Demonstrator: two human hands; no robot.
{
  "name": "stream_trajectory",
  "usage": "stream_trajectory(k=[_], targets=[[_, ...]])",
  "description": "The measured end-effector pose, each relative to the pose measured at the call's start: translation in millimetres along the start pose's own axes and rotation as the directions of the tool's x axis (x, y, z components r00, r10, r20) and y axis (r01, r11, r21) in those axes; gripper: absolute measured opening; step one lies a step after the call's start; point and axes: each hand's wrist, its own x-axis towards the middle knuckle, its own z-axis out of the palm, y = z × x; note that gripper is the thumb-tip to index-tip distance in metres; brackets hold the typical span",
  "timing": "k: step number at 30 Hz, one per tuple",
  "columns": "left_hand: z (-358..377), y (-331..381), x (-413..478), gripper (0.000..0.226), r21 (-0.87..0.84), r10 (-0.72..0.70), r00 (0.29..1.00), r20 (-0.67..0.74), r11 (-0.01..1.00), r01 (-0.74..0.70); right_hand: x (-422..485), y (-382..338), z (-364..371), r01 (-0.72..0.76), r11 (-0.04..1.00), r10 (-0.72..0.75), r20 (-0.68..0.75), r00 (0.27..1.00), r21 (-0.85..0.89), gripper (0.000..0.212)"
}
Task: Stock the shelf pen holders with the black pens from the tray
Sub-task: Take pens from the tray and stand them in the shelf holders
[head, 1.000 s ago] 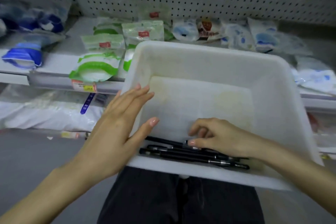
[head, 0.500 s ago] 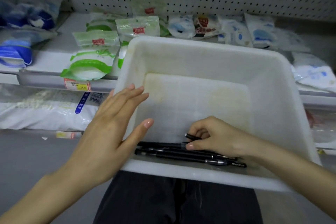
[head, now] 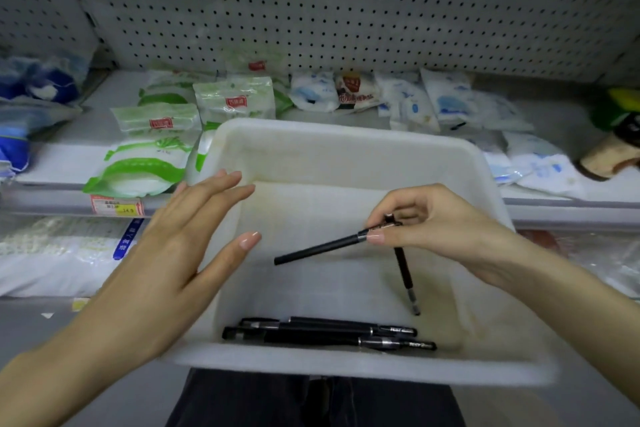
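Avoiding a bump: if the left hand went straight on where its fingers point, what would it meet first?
Probably the far wall of the tray: the left hand points across its left rim. If high enough, the packets behind; depth is unclear.

Dim, flat, cool grey indoor light w/ no clear source. Soft shade lies across the tray (head: 346, 130) floor; thin dark shadow hugs the pens (head: 329, 333). Glare is slight: faint sheen on packets (head: 145, 166). Wide-angle bend: pegboard (head: 346, 10) & shelf (head: 69, 163) curve twd corners. Centre fairly sharp; tray's near rim & lower edges soft, smeared. Colours washed out.
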Motion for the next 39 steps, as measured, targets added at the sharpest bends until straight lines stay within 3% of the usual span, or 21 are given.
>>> stream_trajectory(k=[7,12,16,18,21,25,27,34,39], targets=[[-17.9,26.1,45.8,0.054,0.048,0.116,0.987,-0.111,0.993,-0.112,-10.0,-32.6,-40.4,0.143,0.988,-0.133,-0.141,0.981,0.059,0.01],[-40.4,67.5,84.7,0.057,0.075,0.245,0.958,-0.151,0.969,-0.236,-24.7,-65.2,-68.2,0.268,0.958,-0.231,-0.27,0.935,0.107,0.024],[-65.0,116.1,122.3,0.057,0.164,0.402,0.893,-0.204,0.913,-0.374,-48.6,-113.8,-101.6,0.421,0.902,-0.366,-0.354,0.861,0.092,0.035],[-74.0,138.7,142.5,0.056,0.214,0.47,0.856,-0.216,0.878,-0.429,-62.3,-140.9,-122.4,0.518,0.855,-0.463,-0.413,0.784,0.024,0.035],[-79.4,165.0,172.5,0.055,0.31,0.534,0.825,-0.185,0.828,-0.466,-81.3,-179.0,-157.3,0.625,0.764,-0.604,-0.519,0.605,-0.161,0.03],[-74.2,177.5,206.0,0.059,0.463,0.54,0.834,-0.114,0.772,-0.436,-88.3,-213.5,-202.0,0.65,0.638,-0.718,-0.623,0.309,-0.413,0.032],[-71.8,177.4,218.1,0.059,0.508,0.541,0.834,-0.11,0.752,-0.421,-81.8,-222.0,-217.7,0.664,0.605,-0.726,-0.647,0.233,-0.439,0.033],[-68.3,169.8,236.0,0.057,0.527,0.533,0.833,-0.145,0.755,-0.391,-45.3,-231.5,-234.6,0.65,0.587,-0.752,-0.623,0.215,-0.483,0.032],[-64.2,161.9,240.3,0.057,0.529,0.522,0.841,-0.143,0.758,-0.381,-29.2,-232.3,-237.6,0.641,0.601,-0.749,-0.616,0.245,-0.476,0.03]])
